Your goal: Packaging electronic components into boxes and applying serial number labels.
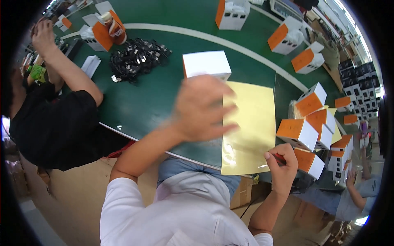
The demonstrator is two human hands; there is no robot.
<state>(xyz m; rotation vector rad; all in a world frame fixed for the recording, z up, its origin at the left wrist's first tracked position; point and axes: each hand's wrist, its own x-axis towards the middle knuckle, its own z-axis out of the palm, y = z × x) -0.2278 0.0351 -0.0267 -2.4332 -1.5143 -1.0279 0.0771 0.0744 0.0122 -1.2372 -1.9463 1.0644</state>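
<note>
A glossy yellow sheet (251,119) lies at the table's near edge in front of me, its lower edge reaching over it. My left hand (203,107) is smeared by motion, with fingers spread over the sheet's left edge and nothing visible in them. Just beyond it sits a white and orange box (207,63), partly hidden by that hand. My right hand (284,163) is closed in a pinch at the sheet's lower right corner. Something small, red and dark, shows between its fingers, too little to name.
A tangled pile of black cables (137,59) lies left of the box, near a brown bottle (117,30). More orange and white boxes (297,133) crowd the right. A co-worker in a black shirt (61,123) sits at left; another person (357,197) is at far right.
</note>
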